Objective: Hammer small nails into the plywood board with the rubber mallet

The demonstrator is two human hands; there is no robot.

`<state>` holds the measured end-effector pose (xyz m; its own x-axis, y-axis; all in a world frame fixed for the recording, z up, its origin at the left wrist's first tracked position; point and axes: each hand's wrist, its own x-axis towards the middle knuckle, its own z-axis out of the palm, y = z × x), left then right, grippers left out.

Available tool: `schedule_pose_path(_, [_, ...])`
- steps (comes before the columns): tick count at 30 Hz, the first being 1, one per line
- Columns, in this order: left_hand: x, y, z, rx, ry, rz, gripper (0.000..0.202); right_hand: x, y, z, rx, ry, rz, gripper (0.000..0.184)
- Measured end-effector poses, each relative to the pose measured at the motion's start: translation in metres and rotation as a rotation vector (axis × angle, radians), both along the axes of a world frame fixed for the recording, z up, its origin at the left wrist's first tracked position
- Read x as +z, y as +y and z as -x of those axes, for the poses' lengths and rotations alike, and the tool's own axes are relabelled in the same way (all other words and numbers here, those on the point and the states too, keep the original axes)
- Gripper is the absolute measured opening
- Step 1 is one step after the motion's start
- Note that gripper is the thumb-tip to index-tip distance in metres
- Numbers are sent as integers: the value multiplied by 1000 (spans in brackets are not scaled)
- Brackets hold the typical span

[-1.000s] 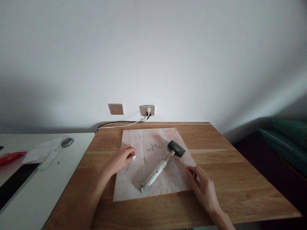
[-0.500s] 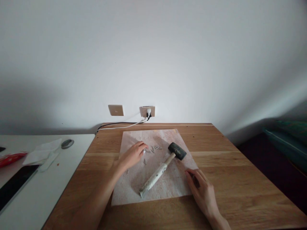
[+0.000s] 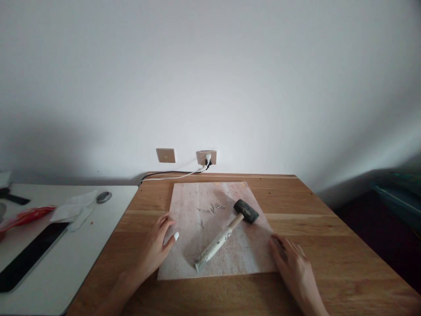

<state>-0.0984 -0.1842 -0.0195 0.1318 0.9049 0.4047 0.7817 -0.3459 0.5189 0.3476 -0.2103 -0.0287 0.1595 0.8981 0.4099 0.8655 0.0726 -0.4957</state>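
A rubber mallet with a black head [image 3: 246,211] and a pale, paint-smeared handle lies diagonally on a flat board [image 3: 184,259] with a whitish, reddish-streaked surface. Several small metal nails [image 3: 217,206] are scattered on the board, left of the mallet head. At the board's left edge is my left hand [image 3: 157,245], empty, thumb apart from the fingers and a white covering on the thumb tip. My right hand [image 3: 292,259] rests by the right edge, fingers loosely curled, with a dark gap between thumb and index finger; nothing held shows there.
The board lies on a wooden table [image 3: 315,245] against a white wall. Cables run to a wall socket [image 3: 206,158] behind it. On the white table [image 3: 85,259] at left are a black phone-like slab [image 3: 36,252], tissues [image 3: 74,206], a red packet [image 3: 31,216] and a round grey roll [image 3: 104,197].
My left hand has drawn back from the nails to the board's left edge and its fingers have spread. The right hand stays near the right edge. The view has shifted slightly.
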Motion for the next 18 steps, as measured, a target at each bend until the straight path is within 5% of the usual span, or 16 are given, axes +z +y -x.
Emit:
schedule_pose_path(8, [23, -13, -5, 237, -207, 50, 26, 29, -15, 33, 113, 179, 83, 38])
schedule_pose_path(18, [38, -25, 85, 506, -179, 141, 41, 37, -22, 111, 293, 246, 107, 33])
